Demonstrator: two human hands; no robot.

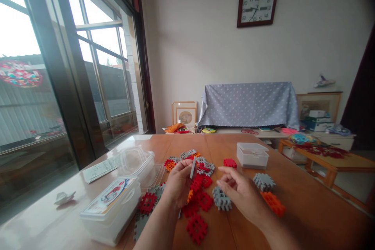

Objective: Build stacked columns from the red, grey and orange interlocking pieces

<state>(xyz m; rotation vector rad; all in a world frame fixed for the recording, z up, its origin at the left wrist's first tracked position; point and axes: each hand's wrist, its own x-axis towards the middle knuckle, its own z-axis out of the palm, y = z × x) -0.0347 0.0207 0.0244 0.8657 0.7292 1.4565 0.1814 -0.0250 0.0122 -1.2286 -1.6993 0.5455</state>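
Between the thumb and fingers of my left hand [181, 181] a thin grey interlocking tile [193, 167] is pinched, standing on edge. My right hand [236, 185] hovers to the right with fingers apart and nothing visible in them. Just below its fingertips sits a grey stack of tiles [222, 199]. Beneath and around my left hand spreads a pile of red tiles [197, 226], mixed with grey and orange ones. Farther right lie another grey stack [264, 182] and an orange stack [273, 203]. A small red stack [230, 163] stands beyond my right hand.
On the left of the wooden table [216, 144] are a lidded plastic box [114, 203], clear containers [136, 163], a paper sheet [99, 170] and a crumpled wrapper [64, 198]. A clear open box [252, 156] stands at the back right. Windows line the left side.
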